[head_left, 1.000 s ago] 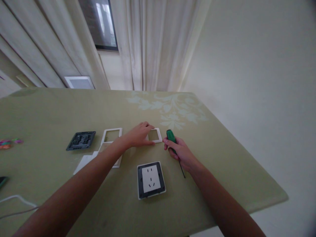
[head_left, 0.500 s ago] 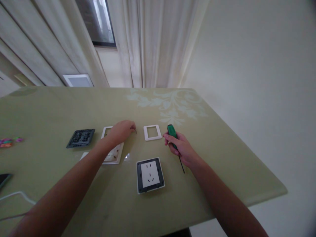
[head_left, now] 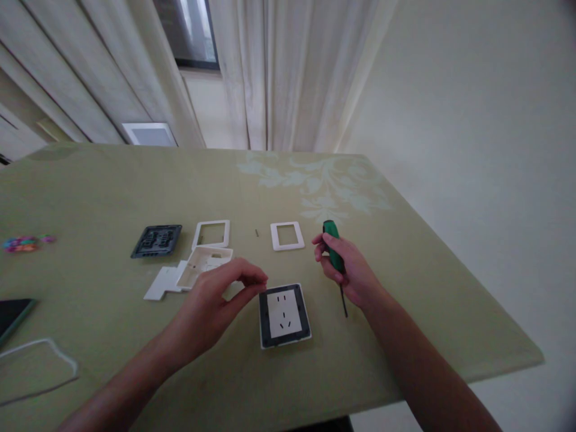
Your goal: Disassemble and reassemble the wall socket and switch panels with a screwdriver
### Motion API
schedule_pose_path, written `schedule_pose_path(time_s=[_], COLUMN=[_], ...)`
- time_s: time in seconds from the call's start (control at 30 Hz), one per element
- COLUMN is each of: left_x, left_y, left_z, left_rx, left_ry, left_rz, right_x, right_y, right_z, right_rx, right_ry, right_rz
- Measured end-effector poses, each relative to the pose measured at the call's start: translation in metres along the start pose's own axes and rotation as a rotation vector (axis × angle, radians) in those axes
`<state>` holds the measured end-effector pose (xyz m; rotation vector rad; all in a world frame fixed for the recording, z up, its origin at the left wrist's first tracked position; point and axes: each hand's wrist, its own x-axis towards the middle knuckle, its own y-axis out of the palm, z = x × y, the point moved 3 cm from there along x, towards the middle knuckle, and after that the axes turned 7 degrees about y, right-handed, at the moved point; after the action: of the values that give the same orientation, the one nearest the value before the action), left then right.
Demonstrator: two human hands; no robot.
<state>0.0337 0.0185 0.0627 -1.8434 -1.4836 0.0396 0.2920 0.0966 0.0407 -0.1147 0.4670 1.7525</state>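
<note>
My left hand (head_left: 216, 300) is at the upper left corner of a wall socket (head_left: 284, 314) with a dark surround and a white face. Its thumb and forefinger are pinched together; anything between them is too small to make out. In my right hand (head_left: 348, 264) is a screwdriver (head_left: 333, 243), its green handle upward and its thin dark shaft pointing down toward me. A small screw (head_left: 257, 233) lies on the table beside a white square frame (head_left: 287, 246).
Left of my left hand lie a white box (head_left: 191, 267), another white frame (head_left: 213, 245), a flat white piece (head_left: 157, 287) and a dark switch panel (head_left: 156, 241). A white cable (head_left: 49, 342), a dark device (head_left: 13, 315) and small colourful items (head_left: 22, 243) lie at the far left.
My left hand has come back from beside the white frame to the socket's corner, uncovering the small screw, the box and the other frame. My right hand still holds the screwdriver. The view has shifted slightly.
</note>
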Motion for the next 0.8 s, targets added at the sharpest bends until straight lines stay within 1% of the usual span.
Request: schedule_pose_path(time_s=[0.1,0.17,0.23,0.43,0.57,0.8], left_x=[-0.018,-0.022,-0.022,-0.023,-0.028,-0.032], left_y=[0.004,0.006,0.008,0.015,0.019,0.022], left_z=[0.013,0.017,0.018,0.016,0.015,0.017], left_rx=[-0.156,-0.222,-0.238,-0.241,-0.202,-0.08], left_ry=[-0.05,-0.022,0.014,0.016,0.066,0.128], left_rz=[-0.056,-0.076,-0.067,0.035,0.095,0.097], right_x=[-0.001,0.0,0.001,0.0,-0.002,-0.005], right_y=[0.002,0.002,0.003,0.004,0.005,0.007], right_z=[-0.002,-0.004,-0.005,-0.009,-0.009,-0.008], right_rx=[-0.013,-0.025,-0.037,-0.048,-0.049,-0.061], right_ry=[0.009,0.023,0.037,0.059,0.076,0.088], right_rz=[0.002,0.0,-0.004,-0.017,-0.015,-0.014])
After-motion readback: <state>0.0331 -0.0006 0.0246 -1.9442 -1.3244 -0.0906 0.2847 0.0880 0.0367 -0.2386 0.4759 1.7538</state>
